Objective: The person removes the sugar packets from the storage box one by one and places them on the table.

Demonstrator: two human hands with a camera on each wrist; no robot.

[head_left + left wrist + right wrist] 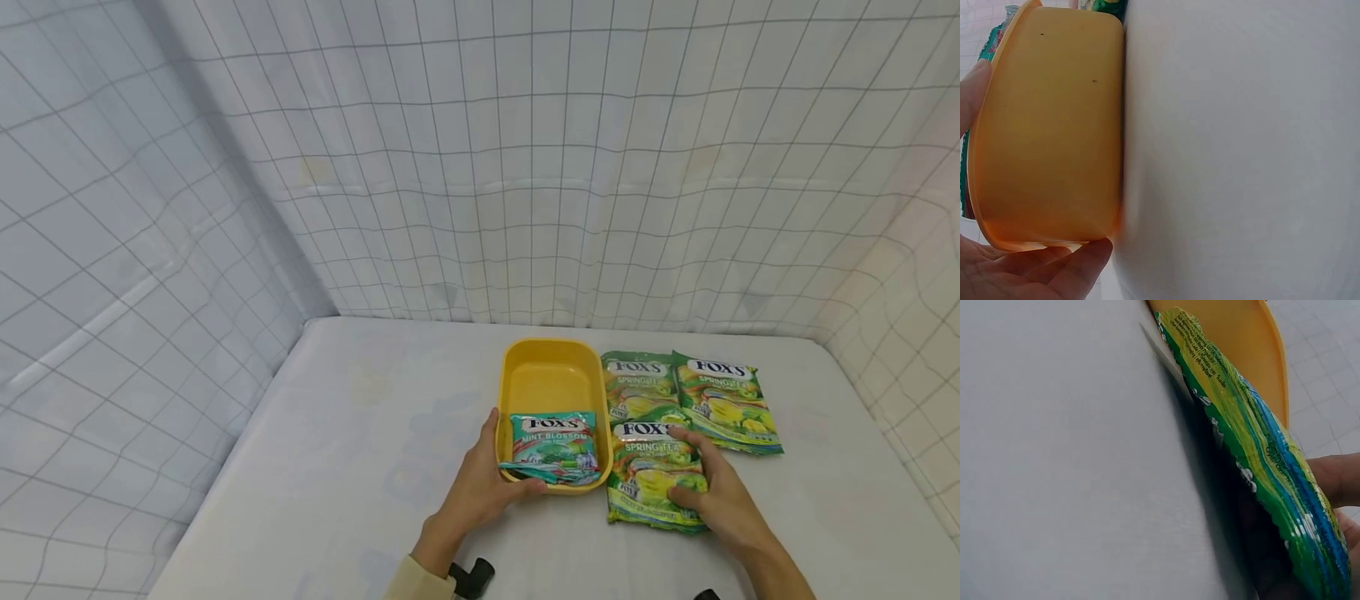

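Note:
A yellow plastic tray [551, 379] stands on the table, with teal Mint Blossom candy bags [555, 446] lying in its near half. My left hand [480, 487] grips the tray's near left corner, thumb at the front rim and fingers along the left side. In the left wrist view the tray's outer wall [1054, 125] fills the space between thumb and fingers. Just right of the tray, my right hand [720, 496] holds a green Spring Tea candy bag [648, 471] by its right side. The right wrist view shows this bag [1254, 450] tilted, its near edge off the table.
Two more Spring Tea bags lie behind the held one: one bag [637, 383] beside the tray, another bag [727, 404] farther right. White gridded cloth walls [525, 167] enclose the white table [360, 467] at the back and sides.

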